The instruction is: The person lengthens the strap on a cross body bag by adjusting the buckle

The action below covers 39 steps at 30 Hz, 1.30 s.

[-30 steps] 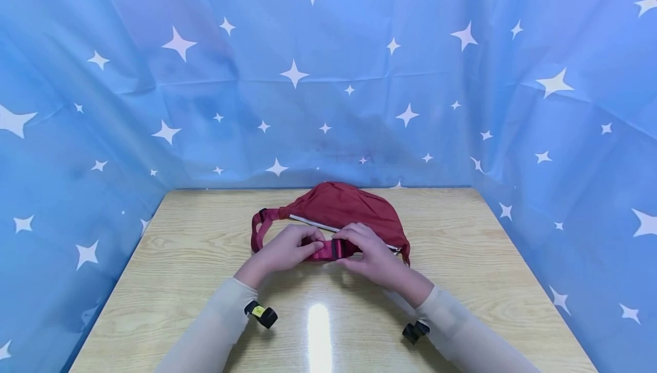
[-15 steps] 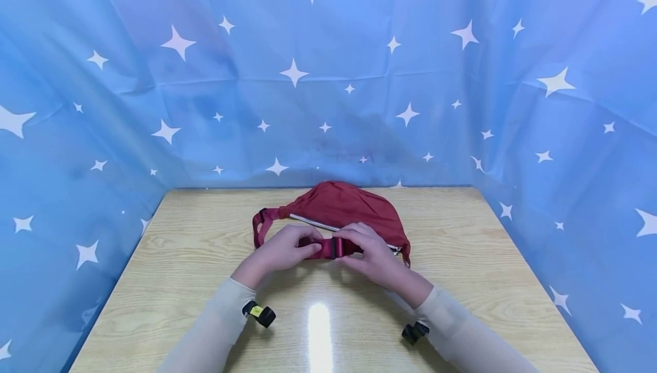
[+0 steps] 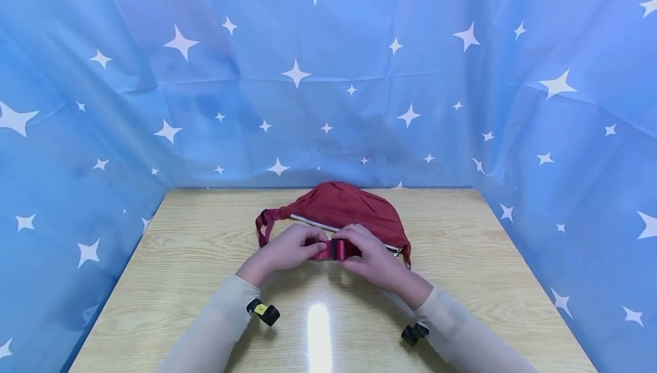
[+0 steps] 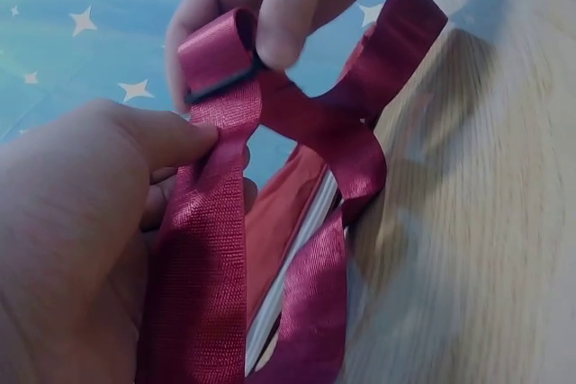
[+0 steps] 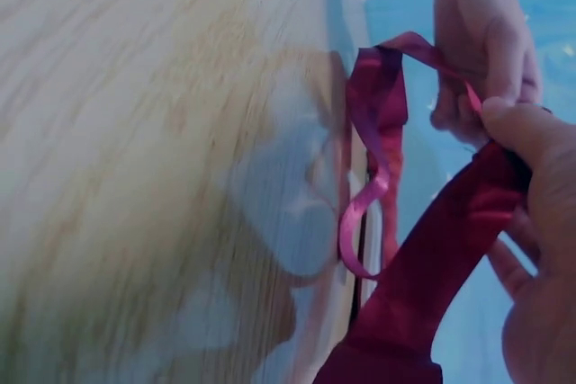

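Observation:
A dark red waist bag [image 3: 354,207] lies at the back of the table, its silver zipper [image 3: 310,222] facing me. In front of it, both hands hold its shiny red strap [image 4: 202,267] raised off the table. My left hand [image 3: 287,247] pinches the webbing just left of a black strap slider [image 4: 220,85]. On the slider's right side, my right hand [image 3: 372,256] grips the strap between thumb and fingers, where the webbing folds over in a small loop [image 4: 219,47]. Part of the slider is hidden by the right fingers in the right wrist view.
A slack bend of strap [image 3: 260,227] with a second black fitting [image 3: 264,216] runs from the bag's left end. The wooden table [image 3: 205,213] meets a blue starred curtain [image 3: 328,76] at the back and sides. Both wrists wear black camera bands [image 3: 263,311].
The strap bend at the left has drawn slightly inward, to the right. Webbing just right of the slider shows as a fuller loop. Both hands stay in nearly the same place.

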Tool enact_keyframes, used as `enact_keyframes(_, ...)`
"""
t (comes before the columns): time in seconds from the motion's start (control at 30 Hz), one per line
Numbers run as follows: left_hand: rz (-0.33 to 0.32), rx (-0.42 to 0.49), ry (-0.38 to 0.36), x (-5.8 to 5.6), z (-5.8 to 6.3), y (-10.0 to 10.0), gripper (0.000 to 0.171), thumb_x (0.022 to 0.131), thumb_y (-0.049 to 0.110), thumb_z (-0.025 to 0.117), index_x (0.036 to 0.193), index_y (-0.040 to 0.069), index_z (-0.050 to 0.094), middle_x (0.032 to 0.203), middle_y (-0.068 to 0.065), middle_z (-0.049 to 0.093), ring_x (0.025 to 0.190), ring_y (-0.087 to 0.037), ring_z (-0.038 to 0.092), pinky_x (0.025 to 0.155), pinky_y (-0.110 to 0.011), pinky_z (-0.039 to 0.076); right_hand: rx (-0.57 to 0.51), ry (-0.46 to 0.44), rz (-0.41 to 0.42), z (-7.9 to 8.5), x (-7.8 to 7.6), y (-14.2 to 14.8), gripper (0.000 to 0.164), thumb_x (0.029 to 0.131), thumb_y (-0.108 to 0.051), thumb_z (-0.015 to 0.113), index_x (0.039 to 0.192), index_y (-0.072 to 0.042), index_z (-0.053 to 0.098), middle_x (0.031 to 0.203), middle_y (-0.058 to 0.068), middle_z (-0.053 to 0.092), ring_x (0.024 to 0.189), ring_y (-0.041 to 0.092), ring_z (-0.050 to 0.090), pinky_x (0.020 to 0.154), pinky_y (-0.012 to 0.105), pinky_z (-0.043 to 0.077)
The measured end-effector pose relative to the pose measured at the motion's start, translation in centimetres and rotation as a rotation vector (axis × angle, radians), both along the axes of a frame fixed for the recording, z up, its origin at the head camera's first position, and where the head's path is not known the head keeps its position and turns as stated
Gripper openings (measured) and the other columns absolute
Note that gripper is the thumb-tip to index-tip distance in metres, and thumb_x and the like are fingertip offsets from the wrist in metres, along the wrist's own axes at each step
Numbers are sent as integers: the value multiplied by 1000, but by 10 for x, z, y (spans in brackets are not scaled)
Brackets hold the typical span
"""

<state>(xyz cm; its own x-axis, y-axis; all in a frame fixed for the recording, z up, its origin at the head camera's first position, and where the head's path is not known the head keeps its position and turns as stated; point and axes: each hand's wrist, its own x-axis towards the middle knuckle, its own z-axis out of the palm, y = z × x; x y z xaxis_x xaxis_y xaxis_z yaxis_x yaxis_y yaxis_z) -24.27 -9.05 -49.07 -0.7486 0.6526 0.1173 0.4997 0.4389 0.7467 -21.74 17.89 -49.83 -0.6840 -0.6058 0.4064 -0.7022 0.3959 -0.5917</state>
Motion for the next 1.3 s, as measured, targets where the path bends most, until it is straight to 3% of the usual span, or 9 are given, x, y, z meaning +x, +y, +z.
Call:
enact_keyframes(0.13,-16,-8,6,0,4,4,12,112,19,67,105,15,75,76,14,58,68,-4,52,72,-30,49,10,42,-4,-2,-1,-3,55,92,-6,92,141,-20,71,133,-8,69,124,14,61,103,39,55)
enact_keyframes(0.33,28,-23,23,-1,-1,-8,10,111,19,70,109,24,78,94,15,70,87,-8,63,86,-34,53,-23,69,-32,-3,1,-3,53,91,-6,93,139,-16,74,134,-3,71,125,19,63,104,42,57)
enact_keyframes(0.53,63,-35,-8,-1,-7,-21,14,111,21,70,100,27,76,85,15,67,81,-8,59,80,-34,51,-38,49,-39,-1,1,-1,53,92,-7,92,140,-21,72,134,-3,70,126,19,63,101,41,58)
enact_keyframes(0.87,13,-28,21,-2,-2,-15,16,112,21,69,97,27,74,76,16,58,69,-4,52,72,-31,48,0,-5,-23,2,3,-3,55,93,-5,90,143,-18,68,136,-3,68,127,17,61,103,41,58)
enact_keyframes(1.17,-40,-25,51,-1,5,-4,15,112,21,69,99,26,74,78,15,58,70,-3,53,71,-29,49,-11,41,-17,-1,1,-8,58,88,-2,94,140,-17,71,135,-2,69,127,19,62,103,41,58)
enact_keyframes(1.3,-19,-41,49,-1,7,-6,11,112,21,69,105,24,77,87,15,66,78,-6,59,78,-32,51,-28,45,-27,-1,2,-9,59,86,-1,95,138,-17,72,135,-3,70,127,19,63,105,41,57)
